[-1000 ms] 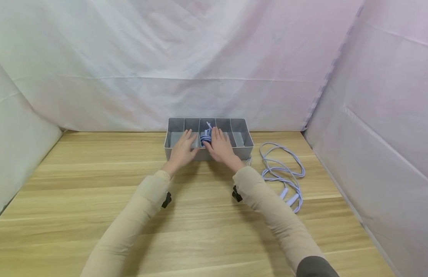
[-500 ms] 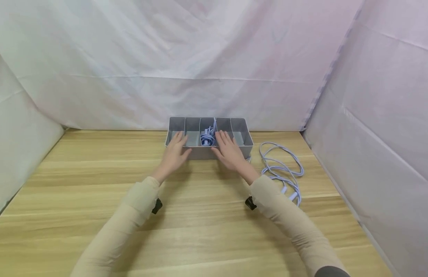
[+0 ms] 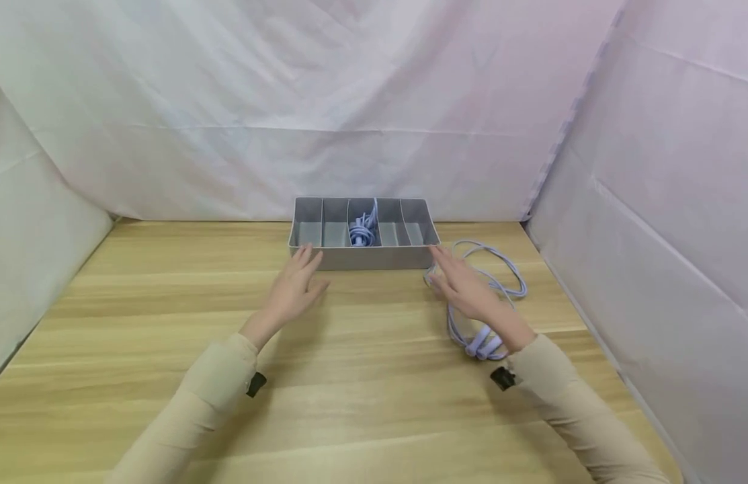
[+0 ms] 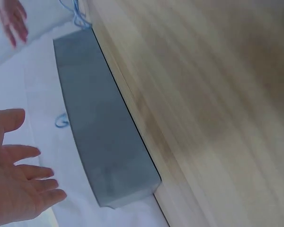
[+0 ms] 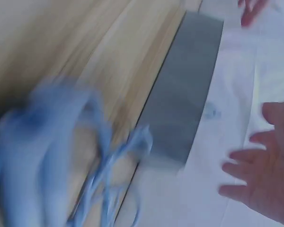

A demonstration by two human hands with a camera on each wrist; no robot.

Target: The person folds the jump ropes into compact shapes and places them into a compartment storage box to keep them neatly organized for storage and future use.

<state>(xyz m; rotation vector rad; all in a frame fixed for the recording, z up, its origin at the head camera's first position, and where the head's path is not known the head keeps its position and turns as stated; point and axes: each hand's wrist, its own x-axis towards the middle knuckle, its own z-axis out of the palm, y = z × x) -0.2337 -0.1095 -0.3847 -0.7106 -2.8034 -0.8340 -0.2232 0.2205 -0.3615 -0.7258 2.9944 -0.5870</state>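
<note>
Left hand (image 3: 289, 289) and right hand (image 3: 467, 289), fingers outstretched, hang near a five-compartment organizer (image 3: 380, 258) (coiled blue cord (image 3: 362, 235) in its middle), the latter above a jump rope (image 3: 480, 337).

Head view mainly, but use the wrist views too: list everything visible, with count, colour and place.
Box: 1, grey, five compartments, far side of the table
Bundled rope: 1, pale blue-purple, middle compartment
Loose rope: apparently 1, pale blue-purple, right side of the table, partly hidden
Handles: 2, pale purple, near end of the loose rope
Table: 1, light wood, beneath everything
Cloth: pieces uncountable, whitish-pink, behind and both sides
Wrist devices: 2, black, one per wrist
Sleeves: 2, beige, both arms
Left hand: 1, bare, near box's left front
Right hand: 1, bare, near box's right front
</note>
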